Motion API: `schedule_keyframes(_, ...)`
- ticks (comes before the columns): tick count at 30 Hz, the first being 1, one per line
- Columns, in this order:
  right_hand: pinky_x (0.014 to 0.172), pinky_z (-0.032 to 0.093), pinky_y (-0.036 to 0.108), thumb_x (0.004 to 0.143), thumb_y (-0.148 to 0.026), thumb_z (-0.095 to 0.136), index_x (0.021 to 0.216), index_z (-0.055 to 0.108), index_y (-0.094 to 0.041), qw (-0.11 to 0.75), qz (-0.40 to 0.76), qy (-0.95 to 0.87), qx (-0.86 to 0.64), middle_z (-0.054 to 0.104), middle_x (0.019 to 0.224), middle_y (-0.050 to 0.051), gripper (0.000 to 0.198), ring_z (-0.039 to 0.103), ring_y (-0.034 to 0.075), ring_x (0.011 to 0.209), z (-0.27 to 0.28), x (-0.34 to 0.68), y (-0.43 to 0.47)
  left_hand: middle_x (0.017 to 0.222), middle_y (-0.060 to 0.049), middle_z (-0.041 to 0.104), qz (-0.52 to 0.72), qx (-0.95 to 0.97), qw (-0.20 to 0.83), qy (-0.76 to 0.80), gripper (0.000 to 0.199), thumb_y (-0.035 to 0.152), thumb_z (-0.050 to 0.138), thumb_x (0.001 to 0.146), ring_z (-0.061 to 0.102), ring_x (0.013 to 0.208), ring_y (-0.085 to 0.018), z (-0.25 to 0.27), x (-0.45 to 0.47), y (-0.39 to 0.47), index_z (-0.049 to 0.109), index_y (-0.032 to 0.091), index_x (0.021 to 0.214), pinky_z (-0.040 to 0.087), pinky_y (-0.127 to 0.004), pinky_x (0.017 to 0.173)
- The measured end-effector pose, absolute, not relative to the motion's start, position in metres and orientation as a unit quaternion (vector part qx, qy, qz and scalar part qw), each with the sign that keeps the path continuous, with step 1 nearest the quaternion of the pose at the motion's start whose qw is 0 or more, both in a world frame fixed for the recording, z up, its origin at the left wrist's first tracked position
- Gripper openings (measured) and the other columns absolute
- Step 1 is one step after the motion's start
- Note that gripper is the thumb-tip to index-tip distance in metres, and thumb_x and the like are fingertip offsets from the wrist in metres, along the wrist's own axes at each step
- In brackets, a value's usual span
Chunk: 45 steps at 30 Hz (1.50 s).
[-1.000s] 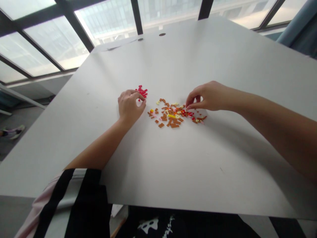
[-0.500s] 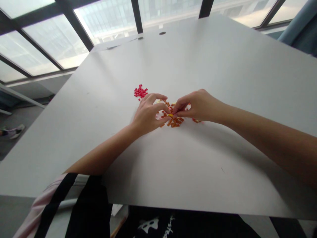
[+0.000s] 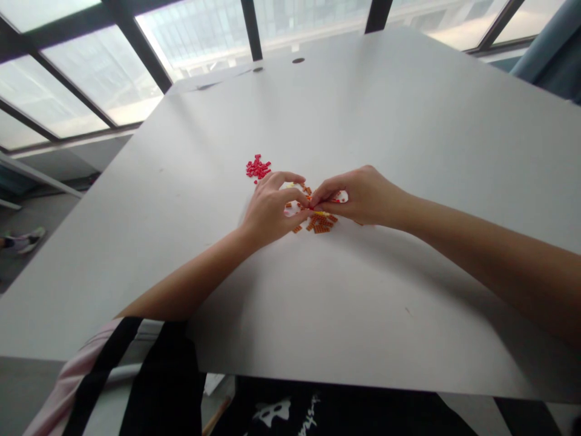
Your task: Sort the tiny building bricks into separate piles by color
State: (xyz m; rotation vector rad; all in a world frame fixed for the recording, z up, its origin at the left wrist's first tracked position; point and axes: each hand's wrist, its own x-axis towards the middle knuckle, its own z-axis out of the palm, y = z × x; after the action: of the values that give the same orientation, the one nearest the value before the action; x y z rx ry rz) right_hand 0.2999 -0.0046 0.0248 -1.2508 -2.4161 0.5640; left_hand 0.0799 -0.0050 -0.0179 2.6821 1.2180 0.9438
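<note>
My left hand (image 3: 278,204) has its thumb and forefinger pinched together over a scatter of orange building bricks (image 3: 321,224). Meeting it fingertip to fingertip, my right hand (image 3: 358,192) pinches as well. A small red building brick (image 3: 311,208) shows between the touching fingertips, mostly covered by them. Yellow building bricks (image 3: 323,213) show just under my right thumb; whether they join the red one I cannot tell. Beyond my left knuckles lies a loose pile of red building bricks (image 3: 258,167). More pieces lie partly hidden behind both hands.
A wide white table (image 3: 354,303) carries all the bricks. Two dark round holes, one of them a cable hole (image 3: 298,60), sit near its far edge. Windows with dark frames (image 3: 252,30) stand behind the table, and a blue-grey curtain (image 3: 551,57) hangs at the right.
My right hand has shifted slightly left, closer against my left fingertips. A red brick now shows at the pinch, where a yellow one showed before. My left hand has barely moved.
</note>
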Motion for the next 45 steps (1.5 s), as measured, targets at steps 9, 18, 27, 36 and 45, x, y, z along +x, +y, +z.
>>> schedule_keyframes(9,0.090,0.058,0.037,0.083,-0.023,0.065,0.094,0.082,-0.028,0.186,0.148,-0.845,-0.479,0.082,0.090,-0.002,0.021,0.078,0.021,0.089,0.026,0.318,0.012,0.120,-0.003,0.073,0.332,0.796,0.000,0.506,0.006,0.024,0.079,0.083,0.065,0.119,-0.026,-0.026,0.060,0.012,0.075,0.028,0.087,0.044,-0.052,0.114)
schedule_keyframes(18,0.091,0.056,0.036,0.082,-0.029,0.068,0.087,0.082,-0.030,0.090,0.153,-0.863,-0.473,0.079,0.080,-0.003,0.015,0.076,0.020,0.083,0.022,0.342,0.029,0.117,-0.006,0.074,0.297,0.702,-0.043,0.646,0.007,0.026,0.074,0.085,0.064,0.118,-0.031,-0.031,0.022,0.033,0.077,0.028,0.091,0.045,-0.054,0.111)
schedule_keyframes(27,0.083,0.056,0.033,0.082,-0.027,0.067,0.088,0.082,-0.028,0.085,0.154,-0.871,-0.458,0.080,0.080,-0.001,0.016,0.076,0.021,0.081,0.012,0.330,0.027,0.110,-0.006,0.076,0.329,0.701,-0.080,0.628,0.011,0.028,0.074,0.082,0.064,0.110,-0.031,-0.042,0.017,0.044,0.077,0.030,0.091,0.047,-0.054,0.106)
schedule_keyframes(36,0.083,0.057,0.036,0.084,-0.029,0.068,0.084,0.081,-0.028,0.089,0.175,-0.876,-0.441,0.078,0.079,0.000,0.013,0.075,0.021,0.081,0.016,0.337,0.029,0.103,-0.005,0.078,0.352,0.704,-0.100,0.608,0.003,0.027,0.073,0.080,0.066,0.103,-0.030,-0.050,0.016,0.047,0.074,0.029,0.079,0.049,-0.053,0.102)
schedule_keyframes(45,0.083,0.057,0.038,0.078,-0.018,0.070,0.080,0.081,-0.027,0.041,0.167,-0.861,-0.479,0.078,0.079,0.001,0.013,0.075,0.022,0.081,0.024,0.335,0.028,0.106,-0.006,0.077,0.350,0.705,-0.098,0.609,0.004,0.026,0.071,0.082,0.066,0.104,-0.030,-0.051,0.016,0.047,0.074,0.027,0.081,0.049,-0.053,0.102)
